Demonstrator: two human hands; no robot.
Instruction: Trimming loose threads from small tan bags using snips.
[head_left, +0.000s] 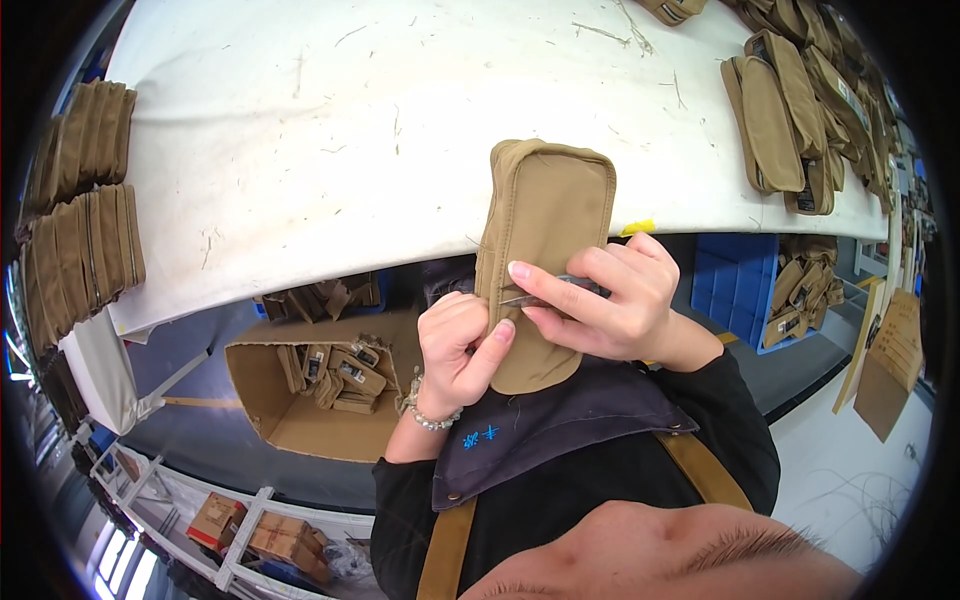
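Observation:
A long tan fabric pouch (555, 210) with rounded ends and stitched seams lies upright before me, its far end over the table edge and its near end against my dark apron. My left hand (458, 345) is closed on the pouch's left side, thumb pressed near the seam. Small metal thread snips (515, 299) sit in my right hand (618, 300), their blades pointing left across the pouch toward that seam. The right fingers partly hide the snips' handles.
A white-covered table (330, 150) with scattered thread ends stretches ahead. Tan pouches stand in rows (85, 230) at left and in a pile (790, 120) at right. Below the edge are a cardboard box (300, 430) and a blue crate (735, 285), both with tan pouches.

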